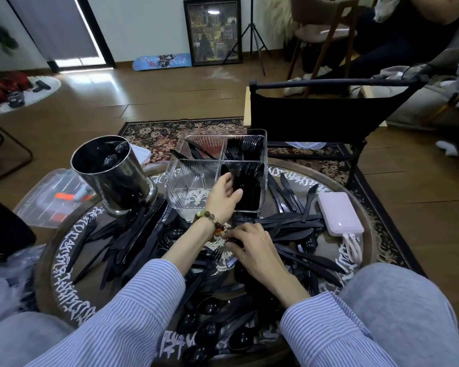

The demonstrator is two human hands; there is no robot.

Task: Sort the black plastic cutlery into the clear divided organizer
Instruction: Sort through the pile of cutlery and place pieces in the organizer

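The clear divided organizer stands at the back of the round table. Its far left compartment holds a few knives, and both right compartments hold forks. My left hand, with a bead bracelet on the wrist, reaches over the near rim into the near right compartment, fingers curled round a black fork. Loose black cutlery covers the table: knives, forks and spoons. My right hand lies on the pile just in front of the organizer, its fingertips pinching a black piece whose kind I cannot tell.
A steel cup stands left of the organizer. A pink power bank with cables lies at the table's right. A clear plastic box sits off the left edge. A black folding chair stands behind the table.
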